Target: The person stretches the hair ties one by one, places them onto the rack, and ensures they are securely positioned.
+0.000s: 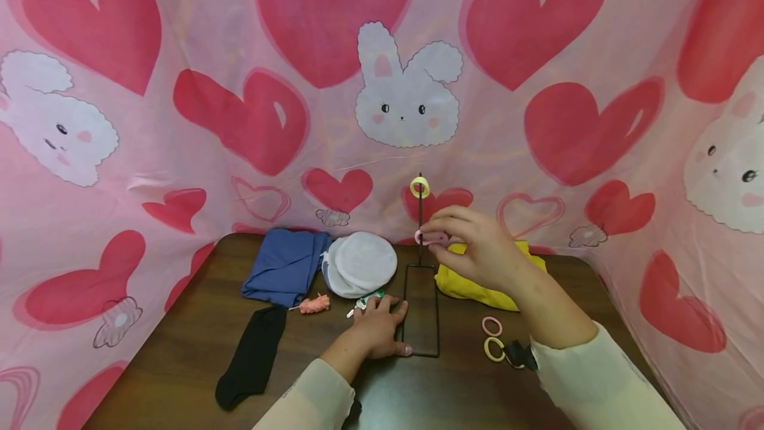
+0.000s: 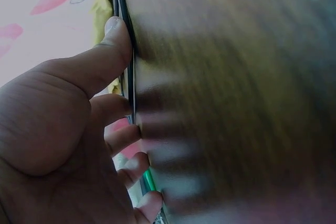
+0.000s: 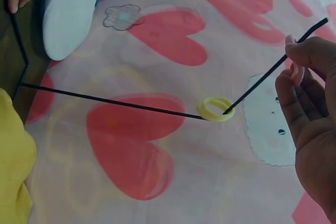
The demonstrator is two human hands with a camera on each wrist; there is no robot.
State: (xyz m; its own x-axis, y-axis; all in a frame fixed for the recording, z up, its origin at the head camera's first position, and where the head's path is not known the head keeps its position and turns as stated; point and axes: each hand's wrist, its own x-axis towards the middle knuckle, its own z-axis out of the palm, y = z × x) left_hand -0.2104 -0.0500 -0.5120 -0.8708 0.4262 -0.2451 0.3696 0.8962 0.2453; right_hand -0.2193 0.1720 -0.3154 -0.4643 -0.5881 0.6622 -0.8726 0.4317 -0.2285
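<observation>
A black wire stand [image 1: 421, 310] has its rectangular base flat on the dark wooden table [image 1: 179, 363] and a thin upright rod. A yellow hair tie [image 1: 420, 186] hangs near the rod's top and also shows in the right wrist view as a yellow hair tie [image 3: 216, 108] on the rod. My right hand [image 1: 438, 239] pinches a pink hair tie [image 1: 430, 238] right beside the rod, partway up. My left hand [image 1: 388, 320] lies flat on the table, its fingers [image 2: 118, 40] resting against the base's left rail [image 2: 128, 77].
Behind the stand lie a blue cloth [image 1: 286, 267], white round pads [image 1: 361, 263] and a yellow cloth [image 1: 477, 287]. A black sock [image 1: 253, 357] and a pink fuzzy piece [image 1: 314, 304] lie at the left. A pink ring [image 1: 492, 326], a yellow ring [image 1: 494, 349] and a black clip [image 1: 519, 354] lie at the right.
</observation>
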